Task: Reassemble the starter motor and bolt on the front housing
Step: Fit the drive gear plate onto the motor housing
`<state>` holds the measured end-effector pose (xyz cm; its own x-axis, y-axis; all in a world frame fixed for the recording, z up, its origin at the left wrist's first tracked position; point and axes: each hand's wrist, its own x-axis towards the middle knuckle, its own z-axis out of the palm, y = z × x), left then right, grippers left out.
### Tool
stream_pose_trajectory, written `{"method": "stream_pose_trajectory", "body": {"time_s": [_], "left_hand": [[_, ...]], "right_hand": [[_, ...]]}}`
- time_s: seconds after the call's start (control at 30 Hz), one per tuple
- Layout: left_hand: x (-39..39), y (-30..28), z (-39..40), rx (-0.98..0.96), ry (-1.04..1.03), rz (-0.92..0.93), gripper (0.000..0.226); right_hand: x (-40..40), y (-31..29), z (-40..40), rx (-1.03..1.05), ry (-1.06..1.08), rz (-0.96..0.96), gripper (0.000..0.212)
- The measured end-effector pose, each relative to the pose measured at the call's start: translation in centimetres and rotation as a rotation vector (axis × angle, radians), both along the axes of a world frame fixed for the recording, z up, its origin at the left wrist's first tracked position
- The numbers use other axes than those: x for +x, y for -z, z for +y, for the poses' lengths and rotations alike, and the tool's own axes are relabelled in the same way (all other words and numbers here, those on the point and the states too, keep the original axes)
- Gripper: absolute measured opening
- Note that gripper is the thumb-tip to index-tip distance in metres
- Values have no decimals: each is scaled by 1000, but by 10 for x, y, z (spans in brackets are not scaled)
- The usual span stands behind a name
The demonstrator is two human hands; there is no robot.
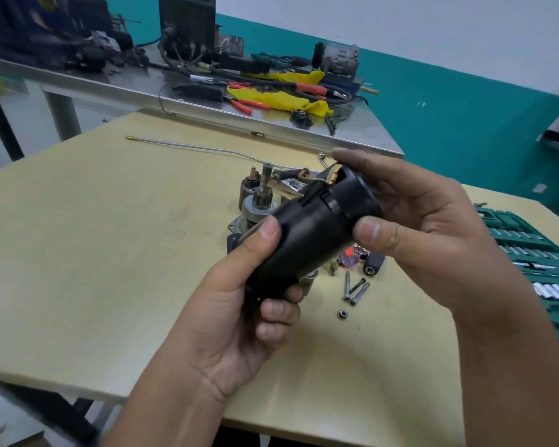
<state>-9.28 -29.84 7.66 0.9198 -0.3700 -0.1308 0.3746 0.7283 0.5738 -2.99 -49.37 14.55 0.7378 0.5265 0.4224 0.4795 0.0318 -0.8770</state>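
Note:
A black cylindrical motor casing [317,230] is held tilted above the wooden table [110,253]. My left hand [239,301] grips its lower end, thumb on top and fingers curled beneath. My right hand [410,214] holds its upper end, where brown brush parts [331,174] stick out. Behind the casing on the table stand the geared shaft with its pinion [262,196] and a dark solenoid [249,188]. Three long bolts [355,288] and a small nut [342,314] lie to the right of my left hand.
A green socket set case [536,269] lies open at the table's right edge. A thin metal rod [191,148] stretches across the far side. A black cylindrical handle [373,265] sits near the bolts. The steel bench [207,101] behind carries pliers, cables and yellow cloth.

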Motion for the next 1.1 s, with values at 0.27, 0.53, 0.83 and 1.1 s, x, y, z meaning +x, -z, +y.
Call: {"method": "stream_pose_trajectory", "body": {"time_s": [0.27, 0.53, 0.83, 1.1], "left_hand": [[1, -2, -6, 27, -49, -2, 47], [4, -2, -7, 21, -159, 30, 47], [0, 0, -13, 43, -194, -11, 49], [-2, 1, -18, 241, -451, -256, 53]], "right_hand": [[5, -6, -10, -34, -28, 9, 63], [2, 31, 21, 261, 10, 73, 62], [0, 37, 28, 512, -64, 114, 54], [-4, 38, 29, 535, -51, 175, 54]]}}
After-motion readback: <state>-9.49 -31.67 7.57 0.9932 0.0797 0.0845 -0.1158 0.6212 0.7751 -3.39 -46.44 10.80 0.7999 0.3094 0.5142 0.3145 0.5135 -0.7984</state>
